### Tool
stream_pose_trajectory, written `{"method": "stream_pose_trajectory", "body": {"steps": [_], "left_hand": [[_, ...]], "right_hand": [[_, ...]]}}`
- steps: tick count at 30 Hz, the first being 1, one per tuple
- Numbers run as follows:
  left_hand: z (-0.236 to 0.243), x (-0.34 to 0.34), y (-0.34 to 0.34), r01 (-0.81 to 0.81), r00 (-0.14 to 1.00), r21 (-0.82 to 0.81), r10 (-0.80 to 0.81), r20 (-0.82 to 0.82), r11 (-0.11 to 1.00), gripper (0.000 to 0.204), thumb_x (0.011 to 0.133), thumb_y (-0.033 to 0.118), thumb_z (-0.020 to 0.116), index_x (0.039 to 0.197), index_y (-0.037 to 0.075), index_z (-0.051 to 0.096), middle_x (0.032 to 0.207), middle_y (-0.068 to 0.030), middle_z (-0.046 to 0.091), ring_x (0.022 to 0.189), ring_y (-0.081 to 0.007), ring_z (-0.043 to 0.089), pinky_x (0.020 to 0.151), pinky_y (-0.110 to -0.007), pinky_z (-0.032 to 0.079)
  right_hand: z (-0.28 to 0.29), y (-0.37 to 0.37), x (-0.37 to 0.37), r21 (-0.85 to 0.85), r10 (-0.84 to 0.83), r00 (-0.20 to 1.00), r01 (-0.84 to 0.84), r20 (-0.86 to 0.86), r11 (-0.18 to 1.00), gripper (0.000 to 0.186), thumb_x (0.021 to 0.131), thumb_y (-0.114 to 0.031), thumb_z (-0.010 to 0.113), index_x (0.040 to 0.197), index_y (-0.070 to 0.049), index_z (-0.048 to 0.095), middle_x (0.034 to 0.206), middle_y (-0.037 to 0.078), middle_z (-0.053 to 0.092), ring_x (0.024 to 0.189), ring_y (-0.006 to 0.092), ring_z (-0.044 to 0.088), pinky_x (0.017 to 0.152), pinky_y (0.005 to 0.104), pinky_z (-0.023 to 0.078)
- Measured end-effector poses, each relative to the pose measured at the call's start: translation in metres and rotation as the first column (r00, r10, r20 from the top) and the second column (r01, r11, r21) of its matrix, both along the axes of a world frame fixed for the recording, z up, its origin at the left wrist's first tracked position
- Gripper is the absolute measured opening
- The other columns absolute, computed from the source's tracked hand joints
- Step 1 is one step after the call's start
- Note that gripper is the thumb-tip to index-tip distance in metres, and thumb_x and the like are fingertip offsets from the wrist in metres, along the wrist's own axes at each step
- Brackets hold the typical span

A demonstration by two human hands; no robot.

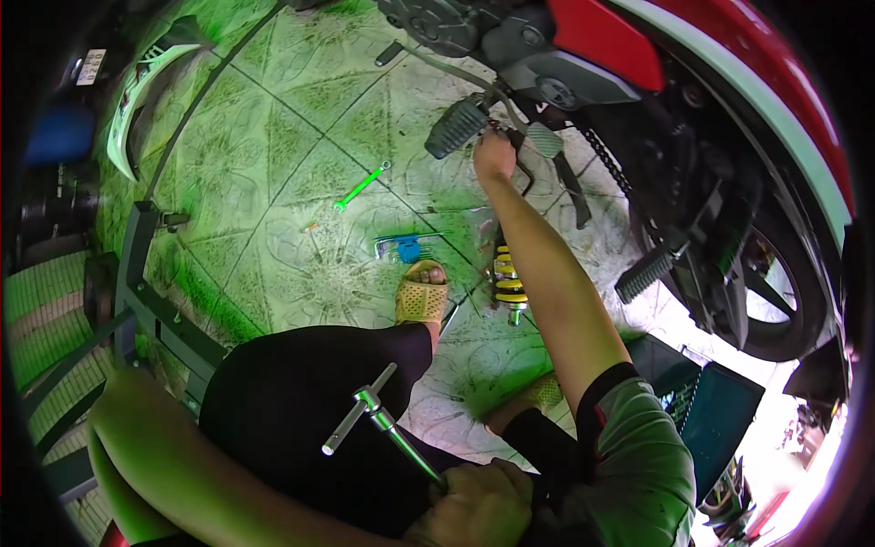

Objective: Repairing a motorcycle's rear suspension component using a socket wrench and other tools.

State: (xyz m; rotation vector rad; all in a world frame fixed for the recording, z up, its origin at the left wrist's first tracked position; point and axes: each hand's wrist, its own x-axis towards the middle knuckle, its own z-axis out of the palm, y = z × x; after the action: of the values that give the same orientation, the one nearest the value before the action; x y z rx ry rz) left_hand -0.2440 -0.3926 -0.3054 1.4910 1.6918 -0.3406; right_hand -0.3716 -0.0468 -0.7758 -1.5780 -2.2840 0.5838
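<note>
Positions are given on a dial centred in the view, with 12 at the top. Observed at 7 o'clock: a chrome T-handle wrench (387, 422), raised above the person's dark-clad leg, its crossbar uppermost and tilted. The left hand (480, 506), at 6 o'clock, has its grip clenched around the lower shaft, which runs from the fist toward 11.

The right hand (495, 157) is extended to 1 o'clock, beside the ribbed footpeg (458, 128) of a red motorcycle (602, 41). Its fingers are largely hidden; I cannot tell whether that grip is clenched or grasping anything.

Below the right forearm, close in at 3 o'clock, a yellow-spring shock absorber (510, 287) lies on the tiled floor (310, 228). Near the centre, toward 11, hex keys in a blue holder (406, 249) lie just ahead of a tan perforated sandal (419, 301) worn on one foot. Farther out at 11, a combination spanner (363, 187) lies aslant, lit green.

Outermost: the motorcycle's wheel (795, 314) at 3 o'clock; an open dark case (725, 410) at 4; a dark metal frame (138, 239) at 9; a curved pale panel (121, 123) at 10.
</note>
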Motion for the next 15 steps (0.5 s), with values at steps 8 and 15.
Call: {"method": "stream_pose_trajectory", "body": {"steps": [8,15], "left_hand": [[0.001,-0.022,0.029,0.194,0.934,-0.050,-0.169,0.314,0.980,0.020,0.084,0.018,0.058,0.092,0.003,0.068,0.082,-0.0102,0.071,0.074,-0.0255,0.072,0.058,-0.043,0.057],[0.015,-0.017,0.031,0.226,0.655,0.531,-0.531,0.538,0.817,0.019,0.089,0.015,0.054,0.093,0.001,0.066,0.075,-0.0137,0.070,0.070,-0.0277,0.072,0.058,-0.041,0.057]], "right_hand": [[0.014,0.003,0.002,0.170,-0.023,0.996,0.037,-0.083,0.985,0.019,0.090,-0.021,0.059,0.097,-0.005,0.067,0.098,0.019,0.068,0.080,0.0429,0.069,0.072,0.0494,0.057],[0.165,-0.141,0.095,-0.324,0.109,0.858,-0.303,-0.502,0.896,0.018,0.093,-0.016,0.065,0.104,-0.002,0.064,0.093,0.012,0.069,0.085,0.0238,0.068,0.071,0.0364,0.053]]}}
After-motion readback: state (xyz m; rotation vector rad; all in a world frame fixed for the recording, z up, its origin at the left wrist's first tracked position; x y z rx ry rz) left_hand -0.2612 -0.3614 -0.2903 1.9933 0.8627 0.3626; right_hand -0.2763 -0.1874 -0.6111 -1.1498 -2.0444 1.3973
